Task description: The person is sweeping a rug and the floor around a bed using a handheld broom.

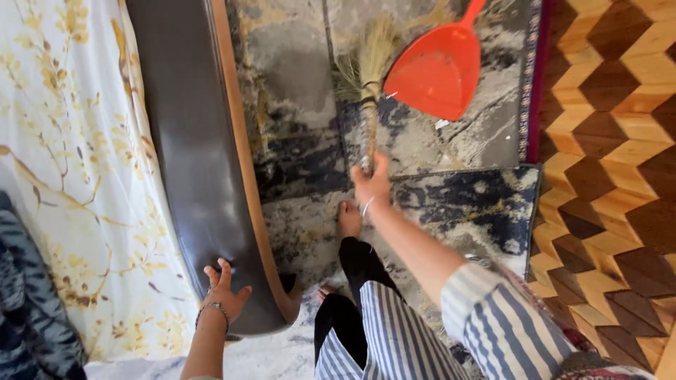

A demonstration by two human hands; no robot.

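Observation:
My right hand (371, 184) grips the handle of a straw hand broom (366, 77), whose bristles spread out on the rug ahead. An orange-red dustpan (438, 70) lies on the rug just right of the bristles, handle pointing away. My left hand (224, 290) rests with fingers apart on the dark grey padded bed frame (190, 155) near its rounded corner, holding nothing. My bare feet (348, 219) stand on the rug below the broom hand.
A grey, blue and gold patterned rug (296, 91) covers the floor, with a second overlapping rug (479, 204) at right. Chevron wood parquet (612, 141) lies further right. A white bedsheet with yellow flowers (63, 155) covers the bed at left.

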